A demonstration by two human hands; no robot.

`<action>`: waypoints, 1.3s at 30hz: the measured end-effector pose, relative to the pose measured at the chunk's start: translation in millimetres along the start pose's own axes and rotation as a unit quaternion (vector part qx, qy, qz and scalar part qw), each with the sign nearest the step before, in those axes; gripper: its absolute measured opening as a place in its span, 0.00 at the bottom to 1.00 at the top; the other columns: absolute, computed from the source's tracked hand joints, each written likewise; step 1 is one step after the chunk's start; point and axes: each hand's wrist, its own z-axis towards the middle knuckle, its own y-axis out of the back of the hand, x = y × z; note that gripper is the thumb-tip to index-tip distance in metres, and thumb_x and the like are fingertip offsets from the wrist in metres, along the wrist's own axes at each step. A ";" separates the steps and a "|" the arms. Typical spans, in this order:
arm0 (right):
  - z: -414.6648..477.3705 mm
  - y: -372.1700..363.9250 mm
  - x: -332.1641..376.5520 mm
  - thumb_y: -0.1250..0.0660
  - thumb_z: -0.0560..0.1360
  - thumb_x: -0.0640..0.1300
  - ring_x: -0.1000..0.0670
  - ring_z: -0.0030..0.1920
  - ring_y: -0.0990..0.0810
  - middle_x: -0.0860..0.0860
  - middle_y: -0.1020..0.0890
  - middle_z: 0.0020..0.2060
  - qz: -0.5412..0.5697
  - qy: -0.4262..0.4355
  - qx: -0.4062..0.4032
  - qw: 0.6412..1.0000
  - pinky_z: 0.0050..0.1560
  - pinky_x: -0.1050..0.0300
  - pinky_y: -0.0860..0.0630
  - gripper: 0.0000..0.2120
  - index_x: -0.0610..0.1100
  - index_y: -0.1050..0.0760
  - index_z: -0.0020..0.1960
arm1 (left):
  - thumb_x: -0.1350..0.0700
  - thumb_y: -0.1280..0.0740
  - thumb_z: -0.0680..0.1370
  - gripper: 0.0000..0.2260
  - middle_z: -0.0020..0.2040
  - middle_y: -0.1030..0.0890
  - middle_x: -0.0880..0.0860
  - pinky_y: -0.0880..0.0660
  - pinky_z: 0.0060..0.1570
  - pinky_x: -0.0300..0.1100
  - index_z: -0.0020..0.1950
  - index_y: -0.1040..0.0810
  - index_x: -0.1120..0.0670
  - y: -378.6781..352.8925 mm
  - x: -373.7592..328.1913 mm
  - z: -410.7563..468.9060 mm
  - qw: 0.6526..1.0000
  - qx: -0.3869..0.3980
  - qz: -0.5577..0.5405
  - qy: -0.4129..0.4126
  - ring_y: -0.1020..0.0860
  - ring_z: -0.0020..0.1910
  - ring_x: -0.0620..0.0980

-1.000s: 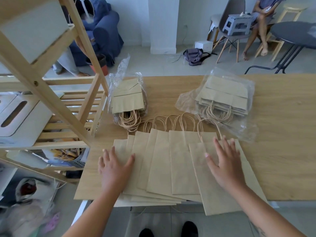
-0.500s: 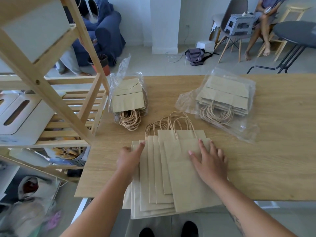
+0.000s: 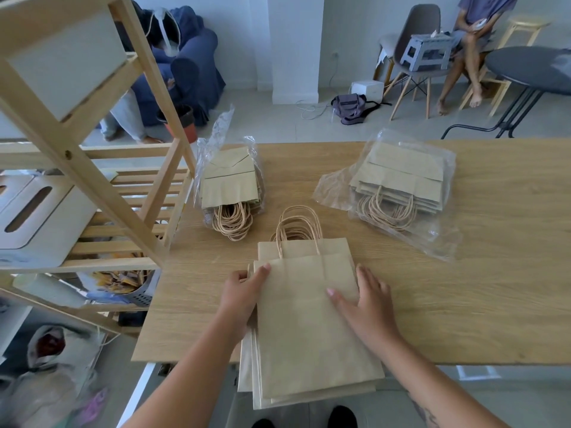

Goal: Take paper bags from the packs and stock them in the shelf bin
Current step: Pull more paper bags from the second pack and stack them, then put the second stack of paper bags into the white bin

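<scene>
A stack of flat brown paper bags (image 3: 309, 329) with twisted handles lies at the wooden table's (image 3: 463, 304) near edge, its lower part hanging over the edge. My left hand (image 3: 244, 291) grips the stack's left side, thumb on top. Pressing flat on the stack's right side, fingers spread, is my right hand (image 3: 367, 307). Two opened clear plastic packs of bags lie farther back: a left pack (image 3: 230, 186) and a right pack (image 3: 398, 183). A white shelf bin (image 3: 37, 217) sits on the wooden shelf (image 3: 102, 193) at the left.
The shelf's slanted wooden posts stand close to the table's left edge. A grey basket (image 3: 136, 288) sits on a lower shelf. Behind the table are a round black table (image 3: 531, 69), chairs, a backpack on the floor and a seated person (image 3: 472, 35).
The bags were fanned out across the table a second ago. Both hands have slid inward and gathered them into one neat stack.
</scene>
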 end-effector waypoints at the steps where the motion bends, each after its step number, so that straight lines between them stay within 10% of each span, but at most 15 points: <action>1: -0.7 -2.8 -0.7 0.33 0.75 0.61 0.44 0.77 0.45 0.45 0.40 0.78 0.004 0.002 0.011 1.000 0.76 0.49 0.47 0.42 0.41 0.45 0.79 | 0.43 0.25 0.71 0.22 0.51 0.17 0.54 0.21 0.37 0.44 0.58 0.25 0.53 -2.4 1.4 -1.8 1.000 0.008 -0.002 0.000 0.18 0.45 0.52; 7: -6.2 1.3 11.5 0.25 0.70 0.55 0.54 0.64 0.24 0.54 0.26 0.68 0.277 -0.035 0.073 0.957 0.67 0.52 0.28 0.36 0.58 0.38 0.73 | 0.50 0.19 0.67 0.22 0.47 0.14 0.56 0.17 0.37 0.51 0.56 0.21 0.55 -10.1 -1.4 -14.5 0.996 0.039 -0.074 -0.015 0.14 0.42 0.54; 11: 4.0 17.1 17.5 0.19 0.60 0.61 0.49 0.55 0.16 0.52 0.19 0.62 0.398 -0.083 0.090 0.909 0.57 0.43 0.20 0.51 0.53 0.41 0.76 | 0.56 0.21 0.70 0.18 0.47 0.13 0.56 0.18 0.37 0.46 0.57 0.21 0.57 -8.8 -29.7 -25.7 0.986 0.078 -0.105 -0.106 0.14 0.44 0.53; 14: 16.4 42.2 36.7 0.20 0.61 0.51 0.49 0.50 0.14 0.48 0.14 0.53 0.455 -0.047 0.109 0.882 0.51 0.48 0.18 0.37 0.49 0.29 0.66 | 0.55 0.20 0.68 0.19 0.48 0.13 0.54 0.18 0.40 0.45 0.56 0.20 0.55 -4.9 -60.2 -32.2 0.972 0.093 -0.086 -0.198 0.14 0.46 0.52; 23: 30.7 78.1 64.5 0.22 0.69 0.43 0.63 0.51 0.19 0.58 0.17 0.52 0.412 0.086 0.032 0.907 0.51 0.63 0.24 0.25 0.61 0.31 0.57 | 0.58 0.21 0.66 0.26 0.53 0.15 0.50 0.19 0.52 0.44 0.60 0.26 0.49 10.5 -97.3 -40.7 0.935 0.146 -0.020 -0.323 0.18 0.56 0.48; 27: 27.6 70.3 53.7 0.22 0.68 0.44 0.64 0.52 0.21 0.59 0.19 0.53 0.380 0.070 0.052 0.921 0.48 0.68 0.26 0.27 0.59 0.32 0.59 | 0.61 0.21 0.68 0.39 0.59 0.29 0.37 0.28 0.50 0.22 0.72 0.36 0.44 8.0 -84.9 -40.2 0.935 0.124 0.018 -0.331 0.28 0.52 0.21; 32: 29.3 69.5 52.0 0.19 0.64 0.45 0.64 0.50 0.19 0.56 0.16 0.53 0.370 0.078 0.060 0.924 0.43 0.72 0.25 0.32 0.50 0.29 0.64 | 0.55 0.17 0.64 0.34 0.59 0.17 0.50 0.23 0.62 0.53 0.67 0.27 0.51 11.7 -67.5 -29.2 0.942 0.160 0.056 -0.291 0.19 0.59 0.46; 39: 36.9 81.4 51.8 0.21 0.66 0.38 0.52 0.52 0.15 0.52 0.13 0.49 0.383 0.099 0.125 0.910 0.50 0.60 0.21 0.21 0.46 0.19 0.57 | 0.38 0.18 0.57 0.46 0.64 0.24 0.43 0.27 0.64 0.44 0.70 0.34 0.38 25.0 -108.7 -44.2 0.918 0.116 0.143 -0.352 0.25 0.63 0.42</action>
